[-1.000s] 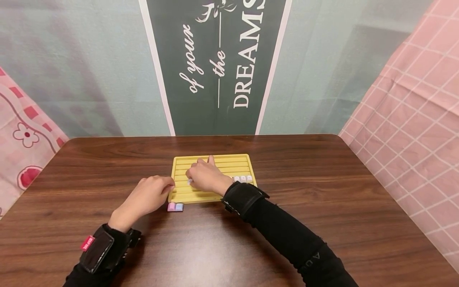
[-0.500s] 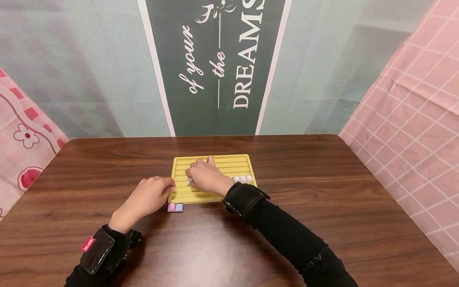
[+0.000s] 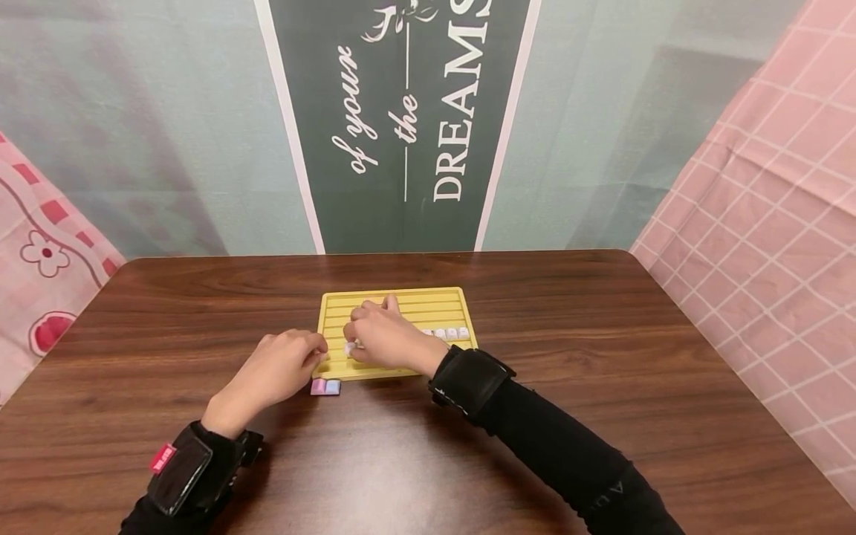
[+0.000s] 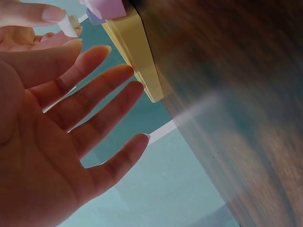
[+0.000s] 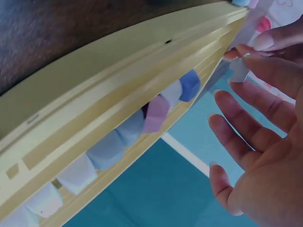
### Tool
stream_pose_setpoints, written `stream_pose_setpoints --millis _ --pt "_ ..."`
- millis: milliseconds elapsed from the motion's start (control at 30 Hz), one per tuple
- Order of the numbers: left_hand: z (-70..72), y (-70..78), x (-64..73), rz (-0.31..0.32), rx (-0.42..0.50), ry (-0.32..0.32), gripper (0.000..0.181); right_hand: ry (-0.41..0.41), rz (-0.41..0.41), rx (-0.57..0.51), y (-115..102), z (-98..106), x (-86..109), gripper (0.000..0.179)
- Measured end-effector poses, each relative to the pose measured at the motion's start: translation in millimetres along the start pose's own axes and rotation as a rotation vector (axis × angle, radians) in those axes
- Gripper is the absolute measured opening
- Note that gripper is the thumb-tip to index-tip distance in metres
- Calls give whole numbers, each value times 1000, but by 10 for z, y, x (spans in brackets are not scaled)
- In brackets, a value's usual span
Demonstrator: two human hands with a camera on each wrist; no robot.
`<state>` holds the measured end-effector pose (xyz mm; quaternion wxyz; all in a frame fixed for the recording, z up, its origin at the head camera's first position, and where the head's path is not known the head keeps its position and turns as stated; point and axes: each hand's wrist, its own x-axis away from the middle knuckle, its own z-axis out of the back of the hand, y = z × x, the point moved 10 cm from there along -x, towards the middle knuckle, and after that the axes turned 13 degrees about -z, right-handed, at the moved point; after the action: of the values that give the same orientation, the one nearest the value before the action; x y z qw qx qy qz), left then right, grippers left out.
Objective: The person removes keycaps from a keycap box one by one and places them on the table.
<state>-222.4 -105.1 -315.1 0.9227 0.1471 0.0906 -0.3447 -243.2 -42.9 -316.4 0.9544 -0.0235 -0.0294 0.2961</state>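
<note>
Between thumb and index finger, my right hand (image 3: 388, 336) pinches a small white keycap (image 5: 239, 69) over the left part of a yellow ridged tray (image 3: 428, 299). Its other fingers are loosely spread. My left hand (image 3: 284, 364) lies at the tray's left edge, its fingers fairly straight and holding nothing; in the left wrist view fingertips (image 4: 138, 86) reach the tray's side. A row of white, blue and pink keycaps (image 5: 106, 153) sits in a tray groove, partly hidden by the right hand in the head view.
A pink keycap (image 3: 318, 386) and a light blue keycap (image 3: 333, 386) lie side by side on the brown table (image 3: 568, 357), against the tray's front left corner. A printed curtain (image 3: 575, 126) hangs behind the table, and a pink checked cloth (image 3: 769, 245) at the right.
My right hand has shifted slightly toward the near side of the tray, with the white keycap in its pinch. More of the keycap row shows now. The left hand stays in place.
</note>
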Motion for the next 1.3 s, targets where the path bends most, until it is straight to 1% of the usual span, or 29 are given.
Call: stream_pose_setpoints --millis 233,467,600,700,967,1100,1300 --pt "15 34 -7 1 -7 -3 4 -3 70 33 -124 -4 106 11" --pt "17 72 -5 -5 -12 -7 8 -4 118 73 -228 -39 173 9" --pt "0 108 -11 -20 5 -34 6 -1 142 90 -281 -73 202 9" --pt "-17 135 -15 -32 9 -58 6 -3 149 92 -300 -103 219 9" --pt "-44 164 -16 -45 6 -78 8 12 167 99 -329 -187 235 8" --pt "-64 175 -18 -56 0 -86 10 -6 159 88 -332 -227 229 11" --pt "-89 169 -15 -47 3 -100 11 -40 147 83 -335 -266 221 10"
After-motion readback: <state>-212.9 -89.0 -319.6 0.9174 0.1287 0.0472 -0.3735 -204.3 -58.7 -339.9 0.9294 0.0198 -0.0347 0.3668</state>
